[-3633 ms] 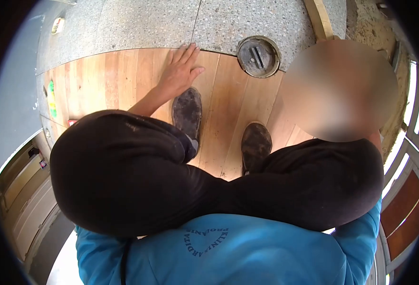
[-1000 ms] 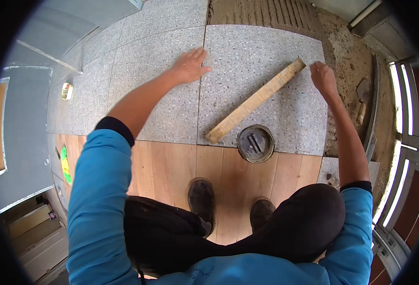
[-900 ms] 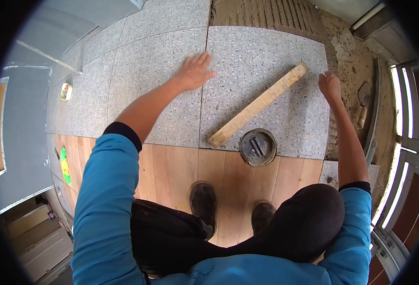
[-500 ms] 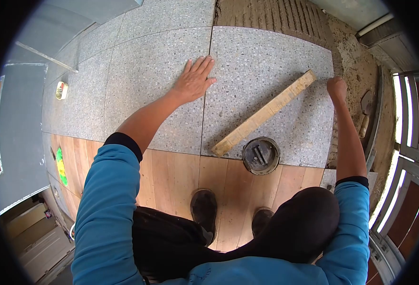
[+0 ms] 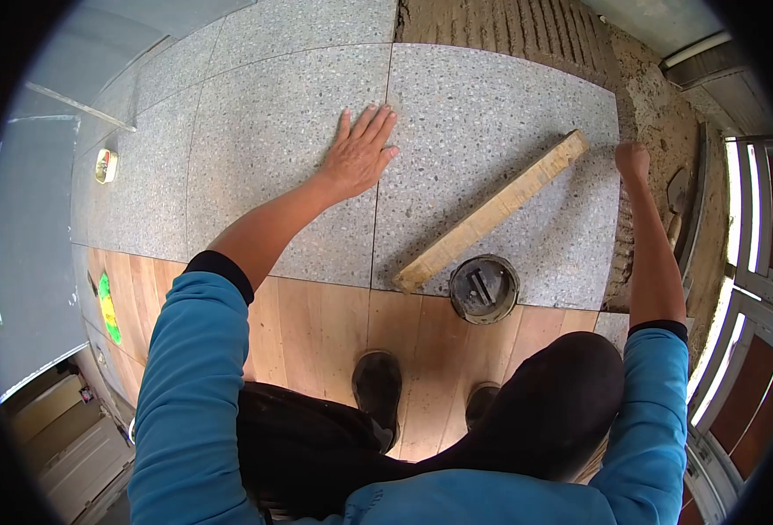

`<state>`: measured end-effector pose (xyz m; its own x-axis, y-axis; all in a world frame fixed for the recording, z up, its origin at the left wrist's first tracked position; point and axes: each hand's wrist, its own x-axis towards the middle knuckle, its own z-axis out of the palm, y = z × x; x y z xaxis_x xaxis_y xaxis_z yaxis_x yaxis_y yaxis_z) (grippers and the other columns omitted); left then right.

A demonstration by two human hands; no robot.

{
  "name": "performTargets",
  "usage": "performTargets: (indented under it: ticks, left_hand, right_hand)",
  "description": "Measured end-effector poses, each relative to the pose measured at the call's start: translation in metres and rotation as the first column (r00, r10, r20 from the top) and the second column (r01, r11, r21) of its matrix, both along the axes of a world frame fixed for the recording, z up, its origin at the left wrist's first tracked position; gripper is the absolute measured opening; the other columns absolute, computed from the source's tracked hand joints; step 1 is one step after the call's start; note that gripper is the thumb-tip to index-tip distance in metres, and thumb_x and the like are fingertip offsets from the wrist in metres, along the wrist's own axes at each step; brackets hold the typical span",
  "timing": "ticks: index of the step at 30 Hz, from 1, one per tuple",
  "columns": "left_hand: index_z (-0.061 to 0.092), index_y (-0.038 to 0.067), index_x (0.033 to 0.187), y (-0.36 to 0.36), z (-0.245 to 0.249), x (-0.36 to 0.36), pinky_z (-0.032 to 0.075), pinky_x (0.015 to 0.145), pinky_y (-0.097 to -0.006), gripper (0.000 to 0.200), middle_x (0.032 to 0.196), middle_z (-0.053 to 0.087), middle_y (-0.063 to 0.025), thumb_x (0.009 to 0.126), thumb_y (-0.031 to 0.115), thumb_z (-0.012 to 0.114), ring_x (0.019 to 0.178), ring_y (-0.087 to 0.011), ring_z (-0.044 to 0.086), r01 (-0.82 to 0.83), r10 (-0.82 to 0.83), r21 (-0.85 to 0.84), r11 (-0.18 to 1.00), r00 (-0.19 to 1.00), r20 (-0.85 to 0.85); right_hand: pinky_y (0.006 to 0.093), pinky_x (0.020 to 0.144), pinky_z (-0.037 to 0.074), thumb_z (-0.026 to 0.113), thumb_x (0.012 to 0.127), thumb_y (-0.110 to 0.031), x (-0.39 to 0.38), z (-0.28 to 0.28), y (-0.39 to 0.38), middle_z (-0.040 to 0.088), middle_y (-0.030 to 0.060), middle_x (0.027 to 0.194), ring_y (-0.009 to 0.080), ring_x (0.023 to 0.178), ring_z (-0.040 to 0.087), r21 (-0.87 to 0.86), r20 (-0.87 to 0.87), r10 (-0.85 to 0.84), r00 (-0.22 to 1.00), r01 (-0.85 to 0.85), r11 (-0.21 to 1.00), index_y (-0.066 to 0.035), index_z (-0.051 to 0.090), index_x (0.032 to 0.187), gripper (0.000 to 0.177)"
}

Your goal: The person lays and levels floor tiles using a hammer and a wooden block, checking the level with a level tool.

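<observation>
My left hand (image 5: 360,157) lies flat with fingers spread on a speckled grey floor tile (image 5: 273,149), its fingertips close to the joint with the neighbouring tile (image 5: 483,114). Just off that second tile's right edge, my right hand (image 5: 632,161) is closed in a fist, and nothing shows sticking out of it. Diagonally across the right tile rests a wooden batten (image 5: 491,212). Near its lower end sits a round black object (image 5: 484,289) with a bar across its middle, partly over the wood-look flooring.
Ridged mortar (image 5: 509,24) borders the tile at the top, with rough ground (image 5: 658,114) on the right. A trowel (image 5: 677,192) lies there. Wood-look planks (image 5: 316,319) run under my shoes (image 5: 376,389). A small container (image 5: 105,165) and a green-yellow item (image 5: 109,308) are at left.
My right fist has shifted slightly right, away from the tile's edge. My left hand stays flat on the tile; the view has shifted a little.
</observation>
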<state>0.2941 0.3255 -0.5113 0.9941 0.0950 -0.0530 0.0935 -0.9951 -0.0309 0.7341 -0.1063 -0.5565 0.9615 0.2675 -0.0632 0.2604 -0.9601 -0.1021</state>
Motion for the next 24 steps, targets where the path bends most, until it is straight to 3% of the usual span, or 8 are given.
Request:
performTargets:
  ticks: [2, 5, 8, 17, 20, 24]
  left_hand:
    - [0.021, 0.005, 0.164, -0.001, -0.001, 0.001, 0.007, 0.128, -0.0580, 0.064, 0.170, 0.022, -0.0138, 0.112, 0.042, 0.030, 0.158, -0.0327, 0.018, 0.001, -0.001, -0.007, 1.000, 1.000, 0.004]
    - [0.021, 0.005, 0.164, 0.000, -0.001, -0.002, 0.007, 0.128, -0.0580, 0.064, 0.170, 0.022, -0.0139, 0.112, 0.041, 0.031, 0.158, -0.0330, 0.018, -0.002, 0.002, -0.020, 1.000, 1.000, -0.001]
    - [0.021, 0.004, 0.163, 0.000, 0.000, 0.001, 0.007, 0.128, -0.0583, 0.064, 0.170, 0.023, -0.0143, 0.112, 0.041, 0.032, 0.158, -0.0333, 0.018, -0.001, 0.001, -0.030, 1.000, 1.000, -0.003]
    - [0.021, 0.005, 0.164, 0.001, 0.006, -0.002, 0.008, 0.127, -0.0599, 0.073, 0.171, 0.021, -0.0151, 0.109, 0.051, 0.037, 0.158, -0.0337, 0.017, 0.026, -0.029, -0.043, 0.999, 0.998, -0.056]
    - [0.022, 0.006, 0.164, 0.004, 0.015, -0.001, 0.008, 0.127, -0.0593, 0.079, 0.171, 0.020, -0.0151, 0.107, 0.058, 0.039, 0.158, -0.0338, 0.017, 0.026, -0.034, -0.067, 0.997, 0.993, -0.113]
    - [0.021, 0.008, 0.165, 0.010, 0.033, 0.008, 0.007, 0.128, -0.0582, 0.085, 0.171, 0.020, -0.0151, 0.104, 0.063, 0.041, 0.159, -0.0336, 0.015, -0.012, -0.024, -0.151, 0.988, 0.971, -0.237]
  right_hand:
    - [0.0519, 0.093, 0.056, 0.052, 0.091, -0.021, 0.016, -0.014, -0.005, 0.071, 0.0338, 0.106, 0.0480, 0.105, 0.070, -0.172, 0.013, 0.090, 0.996, -0.086, 0.981, 0.008, 0.075, 0.099, 0.037]
    - [0.0519, 0.093, 0.056, 0.051, 0.092, -0.021, 0.021, -0.028, -0.011, 0.071, 0.0329, 0.107, 0.0478, 0.105, 0.070, -0.094, 0.038, 0.049, 0.998, -0.045, 0.995, 0.008, 0.074, 0.100, 0.038]
    - [0.0519, 0.093, 0.056, 0.050, 0.092, -0.020, -0.017, 0.015, 0.007, 0.071, 0.0332, 0.107, 0.0479, 0.105, 0.070, 0.026, 0.016, -0.021, 1.000, 0.021, 0.999, 0.008, 0.074, 0.101, 0.037]
    - [0.0514, 0.093, 0.057, 0.050, 0.089, -0.015, -0.021, 0.014, 0.009, 0.070, 0.0368, 0.104, 0.0491, 0.104, 0.070, 0.064, 0.000, -0.005, 1.000, 0.005, 0.998, 0.011, 0.073, 0.097, 0.036]
    - [0.0545, 0.096, 0.054, 0.050, 0.093, -0.024, -0.019, 0.009, 0.007, 0.070, 0.0356, 0.109, 0.0502, 0.109, 0.068, 0.046, -0.030, -0.041, 0.999, 0.042, 0.998, 0.007, 0.073, 0.102, 0.040]
    - [0.0530, 0.095, 0.056, 0.051, 0.087, -0.017, -0.037, 0.024, 0.014, 0.069, 0.0373, 0.104, 0.0506, 0.104, 0.069, 0.104, 0.020, -0.073, 0.997, 0.070, 0.992, 0.011, 0.073, 0.097, 0.036]
